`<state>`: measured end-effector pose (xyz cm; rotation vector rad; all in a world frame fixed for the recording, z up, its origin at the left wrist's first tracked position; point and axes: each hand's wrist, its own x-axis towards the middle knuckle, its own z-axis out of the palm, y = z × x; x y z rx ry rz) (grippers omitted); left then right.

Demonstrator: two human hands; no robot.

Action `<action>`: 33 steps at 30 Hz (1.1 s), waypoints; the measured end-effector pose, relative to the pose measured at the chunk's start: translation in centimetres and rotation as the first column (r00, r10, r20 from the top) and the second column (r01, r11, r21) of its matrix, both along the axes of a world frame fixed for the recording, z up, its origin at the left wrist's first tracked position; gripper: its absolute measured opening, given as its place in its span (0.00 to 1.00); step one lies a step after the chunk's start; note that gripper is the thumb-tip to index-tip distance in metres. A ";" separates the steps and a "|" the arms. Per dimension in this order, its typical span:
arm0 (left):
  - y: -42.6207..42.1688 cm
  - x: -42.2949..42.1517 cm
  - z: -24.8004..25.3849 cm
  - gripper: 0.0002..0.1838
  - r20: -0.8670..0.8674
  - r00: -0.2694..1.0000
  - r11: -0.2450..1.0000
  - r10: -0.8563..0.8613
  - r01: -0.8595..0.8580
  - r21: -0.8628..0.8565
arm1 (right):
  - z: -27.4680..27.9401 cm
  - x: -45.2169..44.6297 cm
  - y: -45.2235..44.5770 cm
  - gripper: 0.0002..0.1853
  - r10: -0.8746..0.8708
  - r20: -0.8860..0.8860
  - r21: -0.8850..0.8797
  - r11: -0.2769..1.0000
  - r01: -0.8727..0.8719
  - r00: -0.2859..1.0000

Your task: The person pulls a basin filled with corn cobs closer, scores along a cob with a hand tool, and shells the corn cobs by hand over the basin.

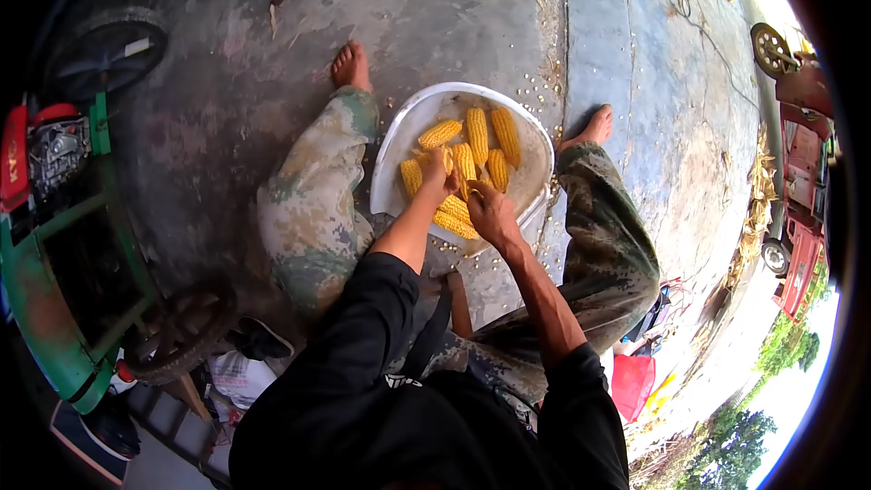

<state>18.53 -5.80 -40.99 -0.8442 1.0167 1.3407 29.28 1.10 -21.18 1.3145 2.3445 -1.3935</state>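
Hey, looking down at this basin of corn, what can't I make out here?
All in the head view:
Right hand: what it grips, if anything, is hidden by the hand itself.
Basin: floor partly covered by cobs.
Green machine: cut off by the dark left border.
Loose kernels: too small to count.

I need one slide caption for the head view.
Left hand and right hand over a white basin of yellow corn cobs, grey floor around.

Daylight fr. R; sky [818, 386] blown out; strong fisheye warp, blk corners; L dimmer.
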 end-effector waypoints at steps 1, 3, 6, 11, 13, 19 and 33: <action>-0.2 0.1 -0.2 0.32 -0.014 1.000 1.000 -0.006 0.007 0.018 | -0.8 0.2 -0.3 0.15 0.005 -0.069 0.058 0.998 -0.001 0.998; -0.1 0.0 -0.1 0.32 -0.007 1.000 1.000 -0.001 0.001 0.018 | -2.1 -0.3 0.1 0.15 0.043 -0.060 0.075 0.996 -0.038 0.997; -0.3 0.0 -0.1 0.30 -0.019 1.000 0.999 -0.002 0.003 0.046 | -3.2 -2.4 1.8 0.15 0.074 -0.010 0.012 0.997 -0.074 0.997; -0.1 0.2 1.0 0.25 -0.100 0.994 0.998 0.051 -0.046 0.050 | -5.8 -4.7 2.1 0.17 0.146 0.161 -0.033 0.989 -0.143 0.976; -0.7 0.2 1.0 0.26 -0.067 0.998 0.998 0.009 -0.005 0.059 | -6.0 -3.2 1.7 0.17 0.103 0.079 0.052 0.993 -0.107 0.992; -2.3 0.4 5.0 0.29 -0.094 0.983 0.987 -0.161 0.159 -0.022 | -5.4 3.1 3.5 0.17 0.177 0.043 0.213 0.960 -0.182 0.983; 1.1 -2.4 26.9 0.22 -0.526 0.790 0.723 -0.316 0.559 0.406 | 0.4 4.2 6.1 0.23 -0.546 -0.172 -0.677 0.670 0.305 0.820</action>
